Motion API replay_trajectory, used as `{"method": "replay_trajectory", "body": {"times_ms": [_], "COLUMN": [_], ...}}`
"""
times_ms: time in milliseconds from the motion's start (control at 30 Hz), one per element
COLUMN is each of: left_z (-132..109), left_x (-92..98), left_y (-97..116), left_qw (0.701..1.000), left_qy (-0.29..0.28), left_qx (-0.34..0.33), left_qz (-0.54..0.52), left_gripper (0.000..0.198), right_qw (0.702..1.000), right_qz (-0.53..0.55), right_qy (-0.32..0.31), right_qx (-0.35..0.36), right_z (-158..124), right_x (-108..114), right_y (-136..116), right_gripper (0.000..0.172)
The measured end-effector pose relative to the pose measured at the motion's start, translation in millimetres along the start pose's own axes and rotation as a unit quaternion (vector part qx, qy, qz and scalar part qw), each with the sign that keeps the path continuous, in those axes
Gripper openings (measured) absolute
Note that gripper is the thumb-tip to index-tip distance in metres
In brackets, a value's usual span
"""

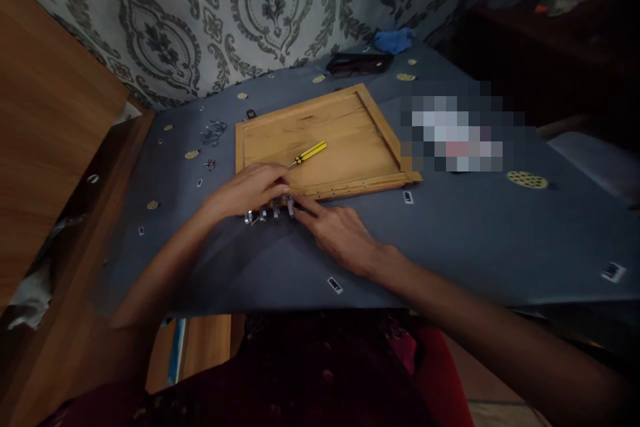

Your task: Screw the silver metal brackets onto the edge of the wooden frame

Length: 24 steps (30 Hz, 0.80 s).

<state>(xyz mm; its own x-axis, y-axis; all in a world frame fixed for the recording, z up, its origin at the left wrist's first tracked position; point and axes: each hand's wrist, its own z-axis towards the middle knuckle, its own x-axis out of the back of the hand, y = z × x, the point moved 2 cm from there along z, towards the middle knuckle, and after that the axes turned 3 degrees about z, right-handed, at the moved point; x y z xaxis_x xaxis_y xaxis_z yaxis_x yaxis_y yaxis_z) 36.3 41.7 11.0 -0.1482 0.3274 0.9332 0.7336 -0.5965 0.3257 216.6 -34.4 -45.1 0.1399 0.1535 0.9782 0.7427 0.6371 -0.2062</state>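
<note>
A shallow wooden frame with a panel (pixel 340 133) lies on the cloth-covered table, with a row of small holes in its near edge. Several shiny metal hooks (pixel 277 209) stick out at the left part of that edge. My left hand (pixel 253 188) rests over the near-left corner, fingers curled down beside the rightmost hook; what they pinch is hidden. From the right, my right hand (pixel 343 233) has thumb and forefinger closed at the same hook (pixel 291 205). A yellow-handled screwdriver (pixel 311 152) lies across the panel, its shaft end hidden near my left fingers.
Small metal pieces (pixel 210 164) and a heap of thin metal parts (pixel 214 132) lie left of the frame. Behind it are a dark case (pixel 359 65) and a blue cloth (pixel 394 40). A wooden cabinet side (pixel 55 80) borders the left; a patterned wall (pixel 270 7) stands behind.
</note>
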Motion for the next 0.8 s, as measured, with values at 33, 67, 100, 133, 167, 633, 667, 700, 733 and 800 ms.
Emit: {"method": "replay_trajectory", "body": {"times_ms": [33, 67, 100, 133, 167, 633, 667, 700, 733, 800], "left_z": [-7, -15, -23, -30, -36, -34, -33, -33, -33, -33], "left_x": [0.2, -0.9, -3.7, -8.2, -14.0, -62.1, -62.2, -62.3, -62.3, -62.2], "left_y": [-1, -2, -3, -3, -2, 13, 12, 12, 12, 12], "left_qw": [0.999, 0.998, 0.995, 0.993, 0.992, 0.98, 0.98, 0.98, 0.98, 0.98], "left_qy": [0.033, 0.064, 0.09, 0.108, 0.12, 0.172, 0.173, 0.173, 0.173, 0.172], "left_qx": [0.007, 0.015, 0.021, 0.023, 0.021, 0.057, 0.056, 0.056, 0.057, 0.059], "left_qz": [-0.011, -0.019, -0.027, -0.033, -0.029, 0.085, 0.085, 0.085, 0.086, 0.087], "left_gripper": [0.019, 0.021, 0.023, 0.026, 0.032, 0.041, 0.04, 0.04, 0.04, 0.04], "right_qw": [1.0, 1.0, 1.0, 1.0, 1.0, 1.0, 1.0, 1.0, 0.999, 0.999], "right_qz": [0.003, 0.004, 0.003, 0.001, -0.001, -0.005, -0.008, -0.012, -0.017, -0.023], "right_qy": [0.003, 0.006, 0.008, 0.009, 0.009, 0.009, 0.003, -0.004, -0.011, -0.02], "right_qx": [0.0, 0.001, 0.003, 0.004, 0.005, -0.017, -0.019, -0.022, -0.025, -0.03], "right_z": [0, 0, 0, 0, 0, 0, 0, 0, 1, 1], "right_x": [0, 0, 0, 0, 0, -3, -3, -3, -3, -3], "right_y": [0, 0, 0, 1, 1, -1, -1, 0, 0, -1], "right_gripper": [0.062, 0.063, 0.063, 0.063, 0.062, 0.056, 0.057, 0.058, 0.058, 0.058]}}
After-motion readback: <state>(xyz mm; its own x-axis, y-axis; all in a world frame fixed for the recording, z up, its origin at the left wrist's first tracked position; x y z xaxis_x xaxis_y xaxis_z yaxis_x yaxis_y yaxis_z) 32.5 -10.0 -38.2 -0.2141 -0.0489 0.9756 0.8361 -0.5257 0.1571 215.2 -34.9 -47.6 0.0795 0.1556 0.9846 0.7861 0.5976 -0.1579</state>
